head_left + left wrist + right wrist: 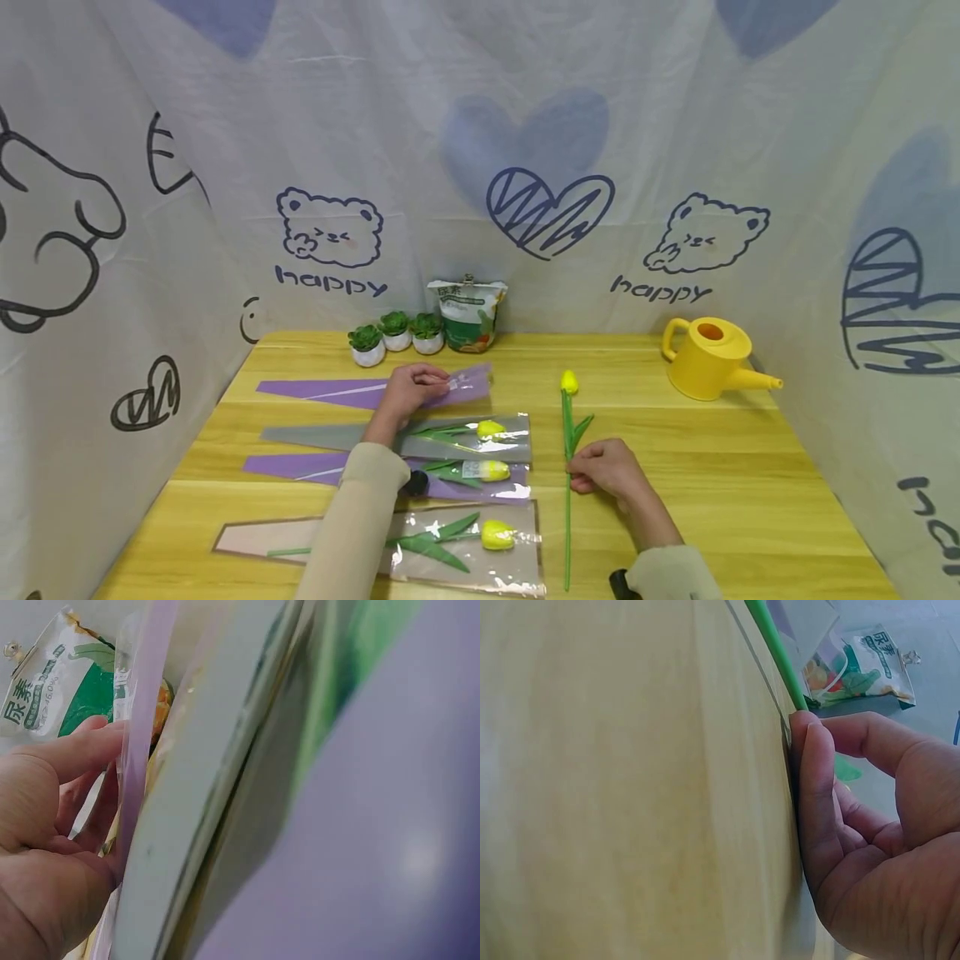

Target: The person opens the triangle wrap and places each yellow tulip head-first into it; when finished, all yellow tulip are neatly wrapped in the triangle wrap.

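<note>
My right hand (606,468) pinches the green stem of a yellow artificial tulip (567,433) between thumb and fingertips; the flower points to the back of the table. In the right wrist view that stem (776,652) runs up from the fingertips. My left hand (415,387) grips a purple flower sleeve (322,390) near its wide right end, which is slightly raised. The left wrist view shows thumb and fingers at the edge of the purple film (139,757). No flower is visible in this sleeve.
Nearer me lie a grey sleeve (315,435), another purple sleeve (300,468) and a pinkish sleeve (247,536), each with a yellow tulip inside. Behind stand potted succulents (396,331) and a clipped bag (468,317). A yellow watering can (705,362) is at back right.
</note>
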{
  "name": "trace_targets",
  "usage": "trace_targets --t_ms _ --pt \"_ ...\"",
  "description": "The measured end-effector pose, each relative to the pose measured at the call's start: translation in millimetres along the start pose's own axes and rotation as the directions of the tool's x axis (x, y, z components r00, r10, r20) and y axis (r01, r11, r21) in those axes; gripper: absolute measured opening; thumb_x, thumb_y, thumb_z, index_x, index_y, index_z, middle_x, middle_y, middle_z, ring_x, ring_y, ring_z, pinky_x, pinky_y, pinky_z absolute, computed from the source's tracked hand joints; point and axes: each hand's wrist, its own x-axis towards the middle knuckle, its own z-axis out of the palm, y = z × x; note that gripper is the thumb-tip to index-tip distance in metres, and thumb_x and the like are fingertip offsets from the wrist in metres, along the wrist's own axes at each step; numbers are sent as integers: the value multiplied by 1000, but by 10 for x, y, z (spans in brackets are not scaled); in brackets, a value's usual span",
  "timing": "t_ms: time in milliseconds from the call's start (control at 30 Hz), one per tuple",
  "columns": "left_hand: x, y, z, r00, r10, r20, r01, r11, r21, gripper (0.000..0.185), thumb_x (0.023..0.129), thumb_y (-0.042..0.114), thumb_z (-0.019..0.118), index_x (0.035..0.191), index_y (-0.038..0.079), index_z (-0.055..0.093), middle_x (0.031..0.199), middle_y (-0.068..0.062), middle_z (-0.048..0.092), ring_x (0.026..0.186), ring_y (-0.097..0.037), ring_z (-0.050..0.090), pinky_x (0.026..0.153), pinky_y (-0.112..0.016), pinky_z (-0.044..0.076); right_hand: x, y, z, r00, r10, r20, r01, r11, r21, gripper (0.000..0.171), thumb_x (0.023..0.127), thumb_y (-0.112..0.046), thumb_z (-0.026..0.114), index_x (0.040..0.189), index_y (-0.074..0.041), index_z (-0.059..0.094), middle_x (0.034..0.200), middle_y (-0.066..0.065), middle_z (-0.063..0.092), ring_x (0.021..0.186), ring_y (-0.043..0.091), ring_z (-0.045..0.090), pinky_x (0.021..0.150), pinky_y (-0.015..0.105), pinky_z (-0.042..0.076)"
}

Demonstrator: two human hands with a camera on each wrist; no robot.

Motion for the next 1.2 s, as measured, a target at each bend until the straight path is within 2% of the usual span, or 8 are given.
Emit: trace_targets --t_ms 267,467,667,800,900,1067,1200 --pt "-31 27 -15 1000 -11 12 11 1000 -21 30 90 -4 76 118 -14 69 107 -25 76 81 -7 70 74 -23 56 -5 -9 -14 999 -22 -44 23 999 34 7 90 3 70 93 9 72 78 15 71 62 15 69 58 27 60" --pt "-7 -54 21 999 12 -32 -12 1000 -18 25 89 -3 77 113 -9 72 99 -15 79 79 -5 69 70 -19 54 -27 -102 -72 994 -54 -99 59 997 41 10 92 2 69 99 10 73 82 15 73 65 16 70 61 28 61" --pt "-6 -80 42 999 13 -34 -13 1000 -16 24 88 -5 78 111 -8 73 98 -13 79 78 -5 69 69 -18 54 -34 -241 -186 981 -120 -153 127 991 34 19 94 -2 68 107 11 71 82 12 75 69 17 72 66 31 63" --pt "-2 -96 46 1000 5 -31 -6 1000 -25 24 88 -4 78 112 -7 73 94 -9 80 77 -4 69 69 -17 54 -43 -318 -244 973 -144 -181 158 985 67 25 95 -3 67 114 12 69 83 8 76 70 15 73 72 33 64" --pt "-13 -93 45 1000 5 -20 -6 999 -42 26 89 -2 78 114 -8 72 93 -8 80 77 -4 69 70 -18 55 -50 -372 -266 967 -161 -197 187 975 123 27 95 -2 67 117 13 67 83 6 76 70 12 73 73 32 64" --pt "-35 -102 44 1000 -1 -8 0 996 -86 29 89 -1 78 116 -11 70 95 -10 80 78 -5 71 70 -19 56 -57 -448 -244 943 -198 -269 257 945 204 24 92 2 67 112 15 66 80 4 76 66 10 72 69 27 63" --pt "-35 -139 46 1000 -23 -19 21 996 -88 28 89 -2 79 115 -9 71 92 -6 80 77 -6 71 69 -19 55 -45 -455 -194 929 -211 -303 289 927 240 21 92 4 66 108 16 66 78 3 76 64 11 72 67 27 63"
